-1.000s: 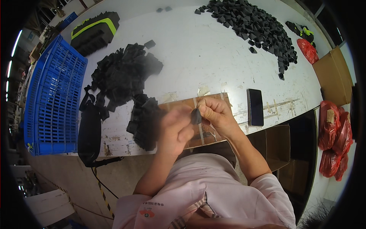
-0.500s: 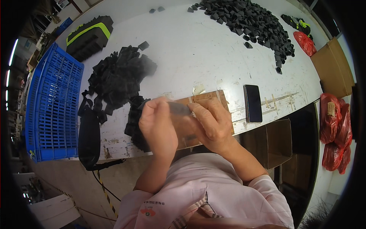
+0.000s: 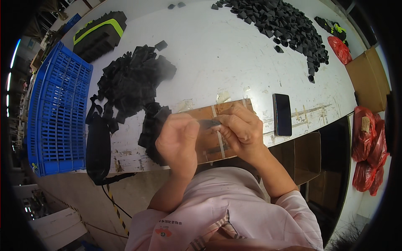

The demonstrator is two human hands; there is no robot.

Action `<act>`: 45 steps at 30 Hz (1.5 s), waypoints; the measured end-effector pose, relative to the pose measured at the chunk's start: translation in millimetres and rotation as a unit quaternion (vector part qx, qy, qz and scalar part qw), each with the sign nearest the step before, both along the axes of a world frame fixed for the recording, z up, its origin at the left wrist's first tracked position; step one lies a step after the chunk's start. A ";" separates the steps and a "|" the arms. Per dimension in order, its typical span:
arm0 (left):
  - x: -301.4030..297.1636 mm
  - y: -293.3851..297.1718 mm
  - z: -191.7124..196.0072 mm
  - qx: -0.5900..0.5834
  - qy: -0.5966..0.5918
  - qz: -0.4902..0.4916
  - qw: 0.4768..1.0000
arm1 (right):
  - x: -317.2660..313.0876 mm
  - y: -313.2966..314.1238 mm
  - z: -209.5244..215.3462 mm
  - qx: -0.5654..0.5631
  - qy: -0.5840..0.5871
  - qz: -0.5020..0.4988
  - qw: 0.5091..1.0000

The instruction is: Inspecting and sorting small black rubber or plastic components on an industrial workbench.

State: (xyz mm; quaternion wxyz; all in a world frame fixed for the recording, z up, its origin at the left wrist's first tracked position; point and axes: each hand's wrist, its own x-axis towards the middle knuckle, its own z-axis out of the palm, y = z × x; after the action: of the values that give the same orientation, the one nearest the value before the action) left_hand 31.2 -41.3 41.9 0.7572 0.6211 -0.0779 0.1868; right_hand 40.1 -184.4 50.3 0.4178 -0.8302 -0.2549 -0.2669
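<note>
A small dark grey strip-like piece (image 3: pixel 205 124) spans the gap between my hands above a brown board. My right hand (image 3: pixel 243 129) pinches its right end between thumb and fingertips. At its other end is my left hand (image 3: pixel 178 140), smeared by motion; its fingertips are hidden, so I cannot see whether they grip the piece. The brown board (image 3: pixel 201 157) lies at the table's near edge with pale tape across it. Just left of my left hand sits a stack of black flat pieces (image 3: pixel 151 131), and beyond it a larger heap of similar pieces (image 3: pixel 132 79).
A blue plastic crate (image 3: pixel 60 113) stands at the left. Black folded tube-like pieces (image 3: pixel 278 25) are heaped at the far right. A phone (image 3: pixel 282 114) lies right of the board. Red bags (image 3: pixel 368 142) and cardboard boxes (image 3: pixel 366 77) line the right side. A black pouch (image 3: pixel 98 146) hangs near the front edge.
My right hand has shifted slightly right and down, its fingers now pinched more tightly. My left hand has turned, showing more of its thumb side. Less of the dark piece shows between them.
</note>
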 end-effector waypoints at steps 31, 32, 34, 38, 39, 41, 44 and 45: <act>-6.5 36.2 -82.1 0.429 0.062 0.096 0.896 | 20.2 -32.6 0.0 0.243 0.213 -0.138 0.936; -4.9 35.0 -92.7 0.469 0.055 0.117 0.873 | 3.9 -22.8 -12.2 0.259 0.261 -0.125 0.922; 2.5 22.4 -93.7 0.586 0.072 0.151 0.793 | -25.1 -14.0 -32.9 0.233 0.332 -0.060 0.912; 13.6 32.5 -128.7 0.649 0.067 0.115 0.749 | -47.2 10.1 -56.1 0.192 0.352 -0.013 0.916; 14.5 33.4 -127.2 0.628 0.057 0.120 0.767 | -50.5 12.9 -57.2 0.153 0.349 -0.006 0.925; 14.1 41.1 -125.0 0.597 0.022 0.108 0.795 | -53.9 17.1 -61.2 0.099 0.364 0.001 0.926; 5.7 41.7 -103.8 0.347 0.136 0.001 0.928 | -52.8 19.9 -66.5 0.094 0.373 -0.026 0.923; 1.4 42.7 -86.6 0.144 0.226 -0.086 0.960 | -53.4 21.9 -71.8 0.095 0.373 -0.030 0.922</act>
State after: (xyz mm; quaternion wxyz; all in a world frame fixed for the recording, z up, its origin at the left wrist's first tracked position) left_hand 32.5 1.4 -44.7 0.6708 0.7405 0.0167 -0.0373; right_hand -13.3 -162.4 -21.5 0.5517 -0.8331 -0.0289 0.0268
